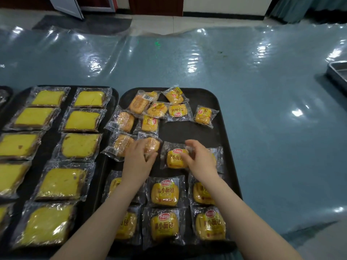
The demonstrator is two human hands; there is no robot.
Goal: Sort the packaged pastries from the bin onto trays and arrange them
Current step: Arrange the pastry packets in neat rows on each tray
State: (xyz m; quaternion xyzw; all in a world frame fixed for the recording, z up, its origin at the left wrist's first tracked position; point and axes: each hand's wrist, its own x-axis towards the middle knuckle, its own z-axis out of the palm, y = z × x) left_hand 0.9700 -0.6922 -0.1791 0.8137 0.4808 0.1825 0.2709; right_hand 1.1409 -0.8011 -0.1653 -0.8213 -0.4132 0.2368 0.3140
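- Printed "小面包" under a red logo on the bun packs.
- Left hand with fingers curled on a bun pack mid-tray.
- Right hand pinching the wrapper of another bun pack.
- Right tray carrying bun packs, rowed near, jumbled far.
- Left tray filled with cake slices in rows, on the counter.

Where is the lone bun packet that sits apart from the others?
In the head view, the lone bun packet lies far right on the black tray, beside the jumbled packets.
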